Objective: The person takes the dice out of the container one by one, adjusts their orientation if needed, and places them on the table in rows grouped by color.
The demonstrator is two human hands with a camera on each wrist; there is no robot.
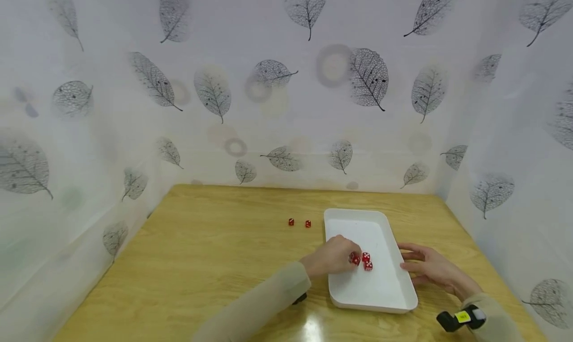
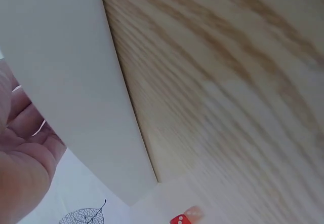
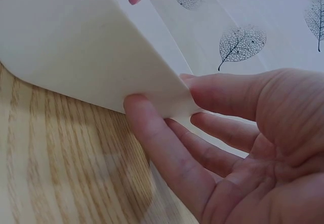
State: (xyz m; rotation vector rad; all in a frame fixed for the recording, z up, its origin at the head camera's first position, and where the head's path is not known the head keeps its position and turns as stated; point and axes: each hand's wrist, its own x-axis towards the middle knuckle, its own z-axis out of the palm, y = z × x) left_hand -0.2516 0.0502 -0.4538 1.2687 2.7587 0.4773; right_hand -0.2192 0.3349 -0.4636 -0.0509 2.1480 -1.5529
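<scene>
Inside a white rectangular tray [image 1: 373, 292], my left hand [image 1: 333, 256] pinches a red die [image 1: 355, 260] at its fingertips. Right beside those fingers lie two more red dice with white dots, one die [image 1: 366, 257] behind the other [image 1: 368, 266]. My right hand [image 1: 431, 267] is at the tray's right side, fingers extended and fingertips against the outer wall [image 3: 101, 57]. In the left wrist view, the tray wall hides the left fingertips.
Two red dice, one [image 1: 291, 222] left of the other [image 1: 308, 223], lie on the wooden table [image 1: 215, 242] to the left of the tray's far end. A leaf-patterned curtain [image 1: 286, 108] surrounds the table at the back and sides.
</scene>
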